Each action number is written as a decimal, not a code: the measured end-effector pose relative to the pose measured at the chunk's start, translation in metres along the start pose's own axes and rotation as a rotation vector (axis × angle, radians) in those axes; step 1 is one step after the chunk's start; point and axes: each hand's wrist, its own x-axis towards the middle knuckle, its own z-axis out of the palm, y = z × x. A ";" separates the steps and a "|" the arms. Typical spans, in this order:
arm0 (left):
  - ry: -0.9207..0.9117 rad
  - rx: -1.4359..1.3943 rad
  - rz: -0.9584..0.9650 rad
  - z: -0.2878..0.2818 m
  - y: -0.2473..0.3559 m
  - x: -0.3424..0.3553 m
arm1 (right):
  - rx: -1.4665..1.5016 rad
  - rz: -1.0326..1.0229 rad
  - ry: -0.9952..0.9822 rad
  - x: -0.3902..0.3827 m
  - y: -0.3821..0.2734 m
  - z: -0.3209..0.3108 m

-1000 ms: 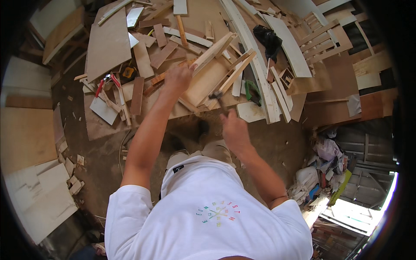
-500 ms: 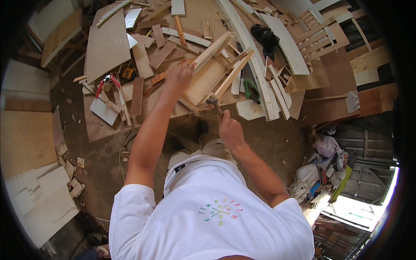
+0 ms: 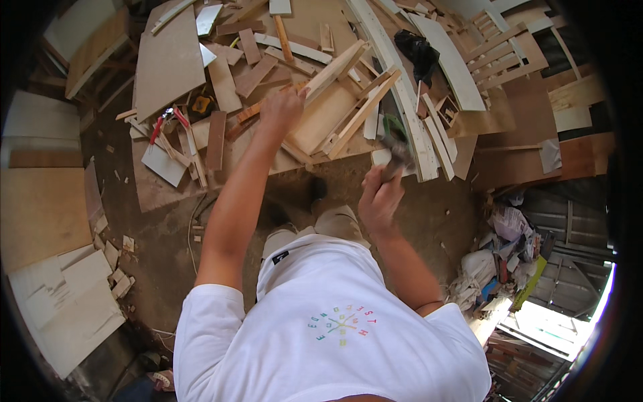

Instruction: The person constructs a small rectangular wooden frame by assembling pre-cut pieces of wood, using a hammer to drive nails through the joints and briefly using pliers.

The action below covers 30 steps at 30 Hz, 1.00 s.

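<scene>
A hammer is in my right hand, its head blurred and raised just off the near right corner of a shallow, box-like wooden frame. My left hand is closed on the frame's left side, though its fingertips are partly hidden. The frame rests at the table's near edge, with pale side strips around a flat panel. Under and beside the left hand lies an orange-brown wooden strip. Behind the hammer, a green-handled tool lies partly covered.
Offcuts surround the frame on the board-topped table. Left are red-handled pliers and a yellow-black tape measure. Long white boards and a black plastic bag lie right. Panels lean left; bags are piled right.
My right hand has swung the hammer up and to the right, away from the frame's near corner. My left hand stays on the frame; the whole view has shifted slightly.
</scene>
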 end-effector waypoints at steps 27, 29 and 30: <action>-0.035 -0.219 -0.090 -0.001 -0.005 0.007 | -0.033 0.212 -0.103 0.014 0.022 0.013; -0.109 -0.374 -0.153 -0.005 -0.006 0.010 | 0.064 0.263 -0.057 0.009 0.050 0.024; -0.132 -0.466 -0.180 -0.002 -0.012 0.012 | 0.084 0.288 -0.069 0.007 0.062 0.032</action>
